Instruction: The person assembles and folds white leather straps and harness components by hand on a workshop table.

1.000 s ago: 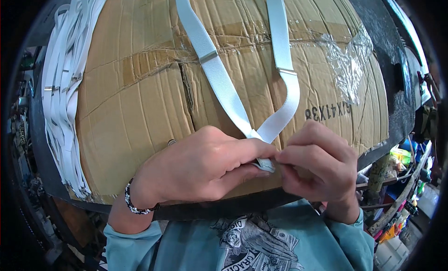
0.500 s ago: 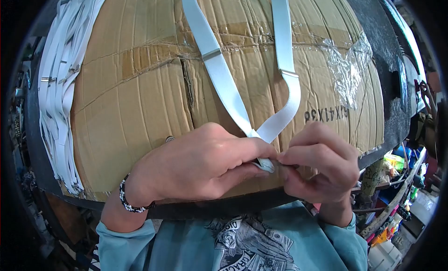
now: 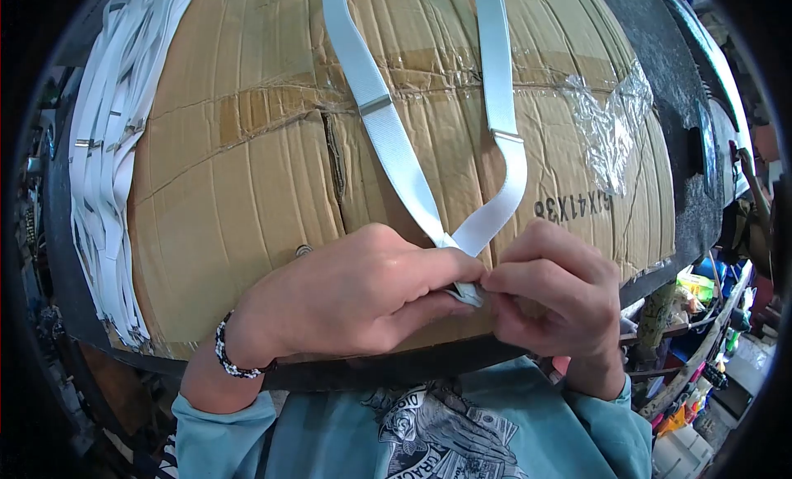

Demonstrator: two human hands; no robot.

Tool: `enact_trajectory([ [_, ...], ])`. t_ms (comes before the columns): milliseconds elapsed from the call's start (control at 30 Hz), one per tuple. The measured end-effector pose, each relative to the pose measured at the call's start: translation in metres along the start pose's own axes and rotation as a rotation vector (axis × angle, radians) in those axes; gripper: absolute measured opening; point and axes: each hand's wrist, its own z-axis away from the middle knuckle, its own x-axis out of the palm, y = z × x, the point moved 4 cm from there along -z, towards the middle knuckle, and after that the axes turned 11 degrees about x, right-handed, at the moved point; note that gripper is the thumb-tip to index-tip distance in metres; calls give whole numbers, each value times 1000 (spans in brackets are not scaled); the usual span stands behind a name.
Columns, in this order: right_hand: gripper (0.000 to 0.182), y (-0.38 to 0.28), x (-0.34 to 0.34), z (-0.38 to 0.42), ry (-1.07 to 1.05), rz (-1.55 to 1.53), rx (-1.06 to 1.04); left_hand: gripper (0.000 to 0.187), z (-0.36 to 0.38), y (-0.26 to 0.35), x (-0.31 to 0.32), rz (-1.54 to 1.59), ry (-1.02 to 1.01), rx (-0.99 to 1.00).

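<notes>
A pair of white suspenders [image 3: 394,145] lies on the cardboard, its two straps meeting in a V near my body. Each strap carries a metal slide buckle [image 3: 375,105]. My left hand [image 3: 355,293] pinches the joined end between thumb and index finger, and a bit of white pokes out past the fingertips. Right beside that end, my right hand [image 3: 557,289] is closed in a pinch, fingertips touching or nearly touching the left ones. Whatever the right fingers hold is hidden or too small to make out.
Flattened cardboard [image 3: 239,190] covers the dark table [image 3: 689,165]. A bundle of white straps [image 3: 107,190] with metal slides hangs along the left side. Clear plastic tape [image 3: 610,136] sticks to the cardboard at right. Cluttered items [image 3: 697,289] fill the floor area beyond.
My right hand has shifted slightly left, closer to the left fingertips. The left hand keeps its pinch on the suspenders; the view has moved a little.
</notes>
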Motion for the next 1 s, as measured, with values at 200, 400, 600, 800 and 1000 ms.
enact_trajectory([
  [200, 28, -13, 7, -6, 42, -105, -27, 37, 1, 0, 0, -7, 66, 46],
  [400, 28, -12, 3, 5, -50, -95, 56, 33, -1, 1, 2, 25, 77, 62],
  [600, 29, 0, 2, 13, 32, -69, 59, 32, -1, 0, 1, 47, 49, 20],
  [800, 26, -6, 10, 3, 97, -168, -37, 32, -1, 5, -1, -27, 101, 6],
  [1000, 25, -3, 4, 15, 13, -76, 32, 32, -2, 1, 2, 41, 106, 19],
])
